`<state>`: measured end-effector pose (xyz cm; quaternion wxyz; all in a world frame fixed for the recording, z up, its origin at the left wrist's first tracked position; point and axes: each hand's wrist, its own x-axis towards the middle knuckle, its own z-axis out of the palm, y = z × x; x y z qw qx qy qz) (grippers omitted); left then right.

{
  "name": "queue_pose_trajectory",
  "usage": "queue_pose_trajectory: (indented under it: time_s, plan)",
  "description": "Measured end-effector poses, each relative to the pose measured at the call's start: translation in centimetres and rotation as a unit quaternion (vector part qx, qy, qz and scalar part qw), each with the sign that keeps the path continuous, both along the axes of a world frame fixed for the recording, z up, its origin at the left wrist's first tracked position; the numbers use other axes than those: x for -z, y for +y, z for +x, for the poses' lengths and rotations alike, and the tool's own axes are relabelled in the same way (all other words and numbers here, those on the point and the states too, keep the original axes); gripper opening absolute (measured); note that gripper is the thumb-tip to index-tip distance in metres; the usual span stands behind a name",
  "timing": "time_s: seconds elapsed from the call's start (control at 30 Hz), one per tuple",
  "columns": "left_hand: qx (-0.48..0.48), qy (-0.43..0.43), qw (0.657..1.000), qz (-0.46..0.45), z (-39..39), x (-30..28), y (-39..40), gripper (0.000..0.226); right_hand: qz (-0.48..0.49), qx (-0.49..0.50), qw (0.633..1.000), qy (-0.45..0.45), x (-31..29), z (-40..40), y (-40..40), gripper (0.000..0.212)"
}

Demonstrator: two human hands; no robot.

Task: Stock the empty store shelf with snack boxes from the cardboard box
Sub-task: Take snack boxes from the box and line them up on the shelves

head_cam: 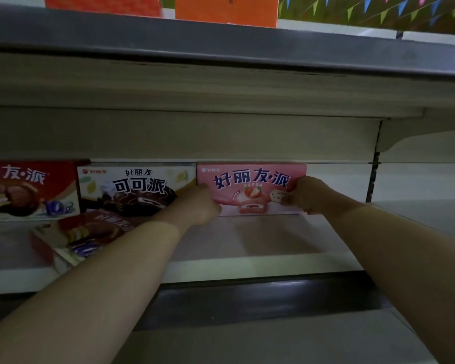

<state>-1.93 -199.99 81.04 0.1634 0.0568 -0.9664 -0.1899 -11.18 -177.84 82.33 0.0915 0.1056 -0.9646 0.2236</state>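
A pink snack box [251, 189] stands upright at the back of the white shelf [260, 266]. My left hand [200, 203] grips its left end and my right hand [304, 195] grips its right end. Left of it stands a white and black cocoa pie box [134, 189], touching the pink one. A red pie box [24, 190] stands further left. Another red box [82, 235] lies flat and tilted in front of them, partly hidden by my left forearm. The cardboard box is out of view.
The shelf above [221, 48] hangs low over the boxes, with orange packs [226, 10] on top. A bracket and upright [376, 164] bound the bay on the right. Bare shelf floor lies right of the pink box and in front of it.
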Motion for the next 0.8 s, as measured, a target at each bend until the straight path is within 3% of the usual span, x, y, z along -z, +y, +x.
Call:
queue_pose_trajectory:
  time_s: [0.07, 0.23, 0.3, 0.47, 0.57, 0.63, 0.7, 0.8]
  plan:
    - [-0.009, 0.003, 1.000, -0.005, 0.0, 0.1, 0.0, 0.015, -0.048, 0.010, 0.999, 0.012, 0.6, -0.8, -0.1, 0.042]
    - [-0.003, -0.016, 1.000, 0.011, 0.4, 0.3, 0.9, 0.024, -0.240, 0.015, 0.970, -0.046, 1.7, -1.8, 0.3, 0.057]
    - [-0.001, -0.022, 1.000, 0.013, 0.7, 0.2, 1.6, 0.018, -0.263, 0.021, 0.962, -0.067, 1.7, -1.8, 0.5, 0.057]
    - [0.012, -0.024, 0.999, 0.036, 2.5, -0.5, 3.1, 0.016, -0.217, -0.020, 0.975, -0.044, 1.8, -0.7, -0.3, 0.049]
    - [0.018, -0.067, 0.997, -0.016, 4.7, -2.1, 3.9, 0.025, -0.034, -0.019, 0.999, -0.036, 0.0, 1.8, -0.1, 0.040]
    - [0.011, -0.094, 0.992, -0.081, 7.0, -3.6, 3.5, 0.038, 0.065, -0.002, 0.998, 0.025, -2.0, 4.4, -0.3, 0.035]
    - [0.005, -0.124, 0.987, -0.100, 9.0, -4.7, 2.7, 0.054, 0.066, -0.049, 0.996, 0.035, -3.0, 6.7, -1.6, 0.031]
    - [-0.038, -0.109, 0.993, -0.038, 12.8, -6.2, 0.3, 0.068, -0.006, -0.155, 0.984, -0.084, -2.7, 11.1, -6.0, 0.031]
